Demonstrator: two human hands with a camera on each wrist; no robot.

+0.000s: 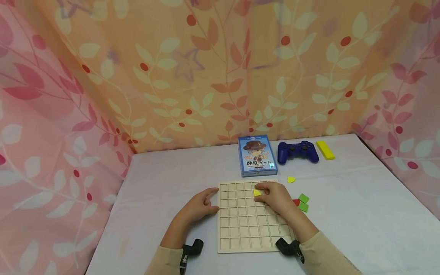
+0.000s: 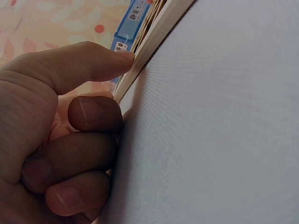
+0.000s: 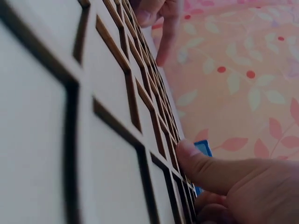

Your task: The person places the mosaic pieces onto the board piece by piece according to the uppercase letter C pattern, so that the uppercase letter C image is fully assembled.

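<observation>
A pale wooden grid board (image 1: 234,221) lies flat on the table. My right hand (image 1: 275,196) is over its upper right part, thumb and index finger pinching a small yellow tile (image 1: 257,193) at a square. In the right wrist view the thumb (image 3: 201,161) reaches down to the grid, and the tile is hidden. My left hand (image 1: 197,206) is at the board's left edge, with index fingertip and thumb tip touching it. The left wrist view shows the other fingers (image 2: 88,158) folded in toward the palm.
Right of the board lie a yellow rounded tile (image 1: 291,179), a red tile (image 1: 296,203) partly behind the right hand, and two green tiles (image 1: 304,198). Behind stand a blue card box (image 1: 258,156), a dark blue game controller (image 1: 298,152) and a yellow block (image 1: 325,150). Patterned curtains surround the table.
</observation>
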